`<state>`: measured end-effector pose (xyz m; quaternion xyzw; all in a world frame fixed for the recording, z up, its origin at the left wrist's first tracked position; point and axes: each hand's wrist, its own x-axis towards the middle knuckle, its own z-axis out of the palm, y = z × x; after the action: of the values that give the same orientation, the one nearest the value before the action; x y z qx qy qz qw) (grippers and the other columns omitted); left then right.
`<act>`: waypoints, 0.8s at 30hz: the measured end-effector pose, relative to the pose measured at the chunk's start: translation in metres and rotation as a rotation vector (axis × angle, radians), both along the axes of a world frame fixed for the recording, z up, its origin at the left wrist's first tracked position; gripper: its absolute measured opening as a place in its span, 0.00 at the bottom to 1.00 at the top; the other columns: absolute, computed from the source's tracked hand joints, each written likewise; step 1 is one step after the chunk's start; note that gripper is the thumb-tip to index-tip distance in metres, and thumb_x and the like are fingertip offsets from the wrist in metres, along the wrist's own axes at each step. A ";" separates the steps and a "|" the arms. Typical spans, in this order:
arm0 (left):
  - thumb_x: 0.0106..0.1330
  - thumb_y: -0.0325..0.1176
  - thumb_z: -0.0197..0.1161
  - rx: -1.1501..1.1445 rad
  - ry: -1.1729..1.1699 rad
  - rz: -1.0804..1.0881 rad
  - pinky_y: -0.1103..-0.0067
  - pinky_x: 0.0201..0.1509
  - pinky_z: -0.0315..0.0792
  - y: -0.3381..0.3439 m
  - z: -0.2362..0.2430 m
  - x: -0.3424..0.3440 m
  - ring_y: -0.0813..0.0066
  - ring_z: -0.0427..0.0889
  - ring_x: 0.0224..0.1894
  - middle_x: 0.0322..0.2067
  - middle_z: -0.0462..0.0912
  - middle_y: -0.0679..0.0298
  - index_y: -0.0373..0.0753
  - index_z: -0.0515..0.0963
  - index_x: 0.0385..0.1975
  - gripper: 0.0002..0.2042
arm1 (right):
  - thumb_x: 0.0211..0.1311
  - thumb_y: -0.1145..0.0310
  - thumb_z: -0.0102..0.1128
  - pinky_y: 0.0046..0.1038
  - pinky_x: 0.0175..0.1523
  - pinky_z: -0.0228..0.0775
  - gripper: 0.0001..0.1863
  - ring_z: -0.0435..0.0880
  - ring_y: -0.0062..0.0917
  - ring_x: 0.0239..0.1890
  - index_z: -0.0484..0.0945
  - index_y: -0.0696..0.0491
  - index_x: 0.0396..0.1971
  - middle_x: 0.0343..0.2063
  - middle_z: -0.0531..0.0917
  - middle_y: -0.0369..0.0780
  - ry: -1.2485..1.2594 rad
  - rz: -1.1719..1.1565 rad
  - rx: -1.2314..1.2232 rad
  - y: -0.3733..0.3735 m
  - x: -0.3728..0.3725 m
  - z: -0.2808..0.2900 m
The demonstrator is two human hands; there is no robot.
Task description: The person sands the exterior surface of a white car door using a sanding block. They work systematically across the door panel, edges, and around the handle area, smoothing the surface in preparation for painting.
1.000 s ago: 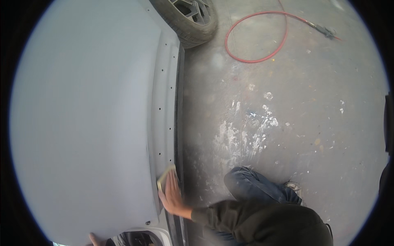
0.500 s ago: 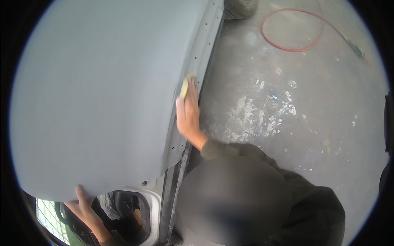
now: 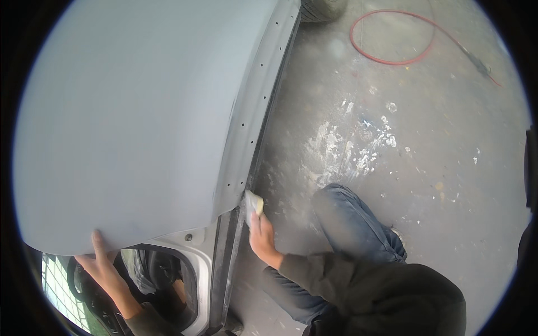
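Observation:
A large pale grey vehicle panel point(image 3: 129, 129) with a flanged, holed edge fills the left side. My left hand point(image 3: 106, 269) grips its lower edge, one finger lying on the face above the window opening point(image 3: 148, 271). At the lower end of the holed flange point(image 3: 244, 145), my right hand point(image 3: 262, 238) holds a yellow and grey sanding pad point(image 3: 253, 203), tilted at the corner beside the dark side rail point(image 3: 227, 263).
A tyre point(image 3: 322, 8) stands beyond the panel at the top. A red hose point(image 3: 381, 60) with a dark fitting lies looped on the paint-spotted floor point(image 3: 448, 140). My bent leg in jeans point(image 3: 358, 224) rests at the lower right.
My right hand swept the pad up along the holed flange, then came back down to its lower corner. The view has shifted, showing more of my left hand and the window opening.

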<state>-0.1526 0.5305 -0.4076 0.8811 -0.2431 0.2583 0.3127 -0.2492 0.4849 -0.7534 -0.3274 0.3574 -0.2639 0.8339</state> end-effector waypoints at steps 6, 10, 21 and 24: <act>0.74 0.42 0.68 -0.010 0.027 -0.005 0.74 0.50 0.85 -0.003 0.003 0.003 0.65 0.83 0.56 0.60 0.75 0.49 0.29 0.59 0.71 0.35 | 0.83 0.49 0.39 0.48 0.51 0.72 0.31 0.82 0.57 0.43 0.80 0.65 0.48 0.38 0.85 0.58 0.126 0.032 0.181 -0.016 0.055 0.017; 0.74 0.41 0.69 -0.015 0.039 -0.039 0.75 0.49 0.84 -0.009 0.003 0.005 0.65 0.82 0.55 0.59 0.75 0.50 0.29 0.59 0.70 0.35 | 0.82 0.48 0.40 0.51 0.49 0.70 0.30 0.82 0.59 0.41 0.78 0.64 0.39 0.33 0.84 0.60 0.158 0.033 0.177 -0.011 0.070 0.010; 0.74 0.40 0.69 -0.066 0.057 0.026 0.70 0.51 0.85 -0.004 0.004 0.012 0.65 0.81 0.56 0.60 0.75 0.51 0.29 0.60 0.69 0.33 | 0.83 0.59 0.45 0.44 0.74 0.55 0.30 0.62 0.52 0.70 0.59 0.68 0.71 0.68 0.63 0.60 -0.169 -0.083 -0.306 -0.045 0.026 0.067; 0.74 0.40 0.69 -0.053 0.042 0.022 0.69 0.52 0.84 0.000 0.008 0.015 0.64 0.81 0.58 0.60 0.75 0.50 0.30 0.60 0.70 0.34 | 0.82 0.59 0.47 0.47 0.82 0.42 0.38 0.46 0.56 0.81 0.49 0.72 0.75 0.78 0.47 0.64 -0.180 -0.199 -0.452 -0.045 0.045 0.077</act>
<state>-0.1379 0.5308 -0.4001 0.8803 -0.2200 0.2496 0.3383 -0.2041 0.4400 -0.6763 -0.4440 0.2442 -0.4456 0.7380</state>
